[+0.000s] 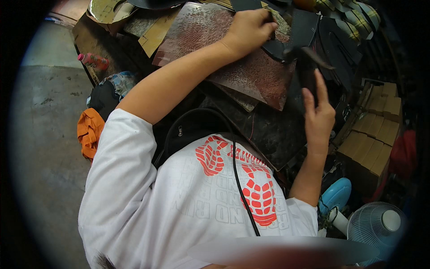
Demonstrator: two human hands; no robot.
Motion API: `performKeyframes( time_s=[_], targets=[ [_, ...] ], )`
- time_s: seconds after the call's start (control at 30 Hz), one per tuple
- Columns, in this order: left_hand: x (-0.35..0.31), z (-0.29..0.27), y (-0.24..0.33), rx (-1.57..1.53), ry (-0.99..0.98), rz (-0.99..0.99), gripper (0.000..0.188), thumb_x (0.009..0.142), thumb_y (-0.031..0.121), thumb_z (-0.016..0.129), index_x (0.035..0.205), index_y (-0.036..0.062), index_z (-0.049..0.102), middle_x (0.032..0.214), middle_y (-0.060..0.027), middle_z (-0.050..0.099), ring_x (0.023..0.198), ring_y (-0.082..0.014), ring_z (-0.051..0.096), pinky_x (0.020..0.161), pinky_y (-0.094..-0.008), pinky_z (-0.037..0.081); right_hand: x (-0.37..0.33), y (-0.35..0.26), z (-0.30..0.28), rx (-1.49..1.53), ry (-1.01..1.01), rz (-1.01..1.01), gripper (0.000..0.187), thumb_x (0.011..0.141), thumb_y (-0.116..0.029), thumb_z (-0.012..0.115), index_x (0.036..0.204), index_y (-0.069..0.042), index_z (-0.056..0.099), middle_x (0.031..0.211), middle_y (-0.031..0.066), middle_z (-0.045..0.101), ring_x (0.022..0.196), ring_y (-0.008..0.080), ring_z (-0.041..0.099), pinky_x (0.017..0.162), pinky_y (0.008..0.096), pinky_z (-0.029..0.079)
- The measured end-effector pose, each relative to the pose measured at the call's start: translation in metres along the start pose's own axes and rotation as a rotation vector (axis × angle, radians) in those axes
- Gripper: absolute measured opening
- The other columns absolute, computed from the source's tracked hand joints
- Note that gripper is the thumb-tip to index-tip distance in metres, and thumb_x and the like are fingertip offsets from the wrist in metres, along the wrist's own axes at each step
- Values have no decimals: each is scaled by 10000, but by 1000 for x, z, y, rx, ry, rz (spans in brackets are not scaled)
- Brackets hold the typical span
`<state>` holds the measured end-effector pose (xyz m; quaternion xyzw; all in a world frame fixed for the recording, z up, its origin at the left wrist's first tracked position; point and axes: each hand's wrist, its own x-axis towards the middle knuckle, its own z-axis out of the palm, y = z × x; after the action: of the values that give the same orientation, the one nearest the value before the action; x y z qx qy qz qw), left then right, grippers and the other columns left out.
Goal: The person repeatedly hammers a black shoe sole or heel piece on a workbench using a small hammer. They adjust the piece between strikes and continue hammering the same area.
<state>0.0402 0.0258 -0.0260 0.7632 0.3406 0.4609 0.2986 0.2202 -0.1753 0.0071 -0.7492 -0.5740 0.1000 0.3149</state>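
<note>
My left hand [253,29] reaches across a worn, reddish-brown square board [260,78] on the bench, its fingers closed on a black curved piece [274,48]. Part of that piece is hidden behind the fingers, so its full shape does not show. On the right, my right hand [319,114] is closed around the dark handle of a hammer [309,56], with index finger and thumb pointing up along it. The hammer's narrow curved head is slightly blurred and sits just right of the black piece; whether they touch I cannot tell.
Black flat sheets [338,45] lie right of the board, and yellowish card pieces [159,33] to its left. A pink-capped bottle [95,61] lies at the bench's left end. Stacked brown cartons [365,134] and a fan [376,228] stand right; an orange cloth [91,130] hangs left.
</note>
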Motion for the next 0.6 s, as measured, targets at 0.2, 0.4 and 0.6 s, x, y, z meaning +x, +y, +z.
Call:
performKeyframes(
  time_s=[0.2, 0.4, 0.6],
  targets=[
    [5, 3, -11, -345, -46, -232, 203, 933, 149, 683, 961, -52, 681, 819, -135, 731, 712, -153, 727, 645, -280, 579, -9, -1, 7, -7, -44, 82, 538, 973, -280, 662, 1480, -214, 495, 1194, 194, 698, 1045, 350, 707, 801, 411, 556],
    [2, 2, -8, -34, -50, -6, 220, 895, 179, 716, 991, -20, 706, 813, -171, 729, 726, -248, 742, 672, -314, 583, -8, 10, -9, 66, 19, -14, 530, 968, -240, 673, 1473, -213, 516, 1273, 161, 680, 1040, 266, 721, 834, 382, 564],
    [6, 6, 3, 183, -12, 355, 225, 855, 161, 707, 1049, 47, 710, 857, -161, 712, 793, -321, 715, 719, -382, 577, 10, -82, -77, 416, 501, -460, 537, 962, -512, 573, 1029, 21, 580, 871, 122, 578, 644, 188, 557, 595, 288, 475]
  ],
)
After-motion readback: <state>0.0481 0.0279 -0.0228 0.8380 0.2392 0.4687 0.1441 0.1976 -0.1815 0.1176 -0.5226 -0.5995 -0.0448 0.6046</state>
